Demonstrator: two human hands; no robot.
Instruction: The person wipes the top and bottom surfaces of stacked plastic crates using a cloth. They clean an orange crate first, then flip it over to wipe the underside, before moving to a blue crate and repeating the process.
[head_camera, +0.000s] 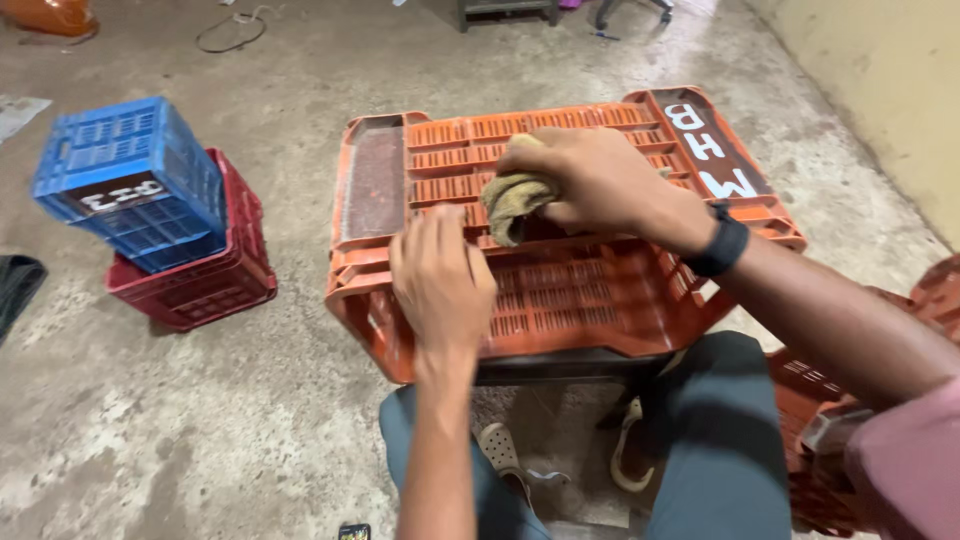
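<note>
An orange plastic crate lies tipped on its side in front of my knees, its slatted wall facing up. My right hand is closed around a crumpled dirty yellowish cloth and presses it onto the crate's upper wall. A black band sits on that wrist. My left hand rests flat on the crate's near edge, fingers together, holding nothing.
A blue crate sits tilted inside a red crate on the concrete floor at the left. Another reddish crate is at my right side. A pale wall runs along the far right. A loop of wire lies far back.
</note>
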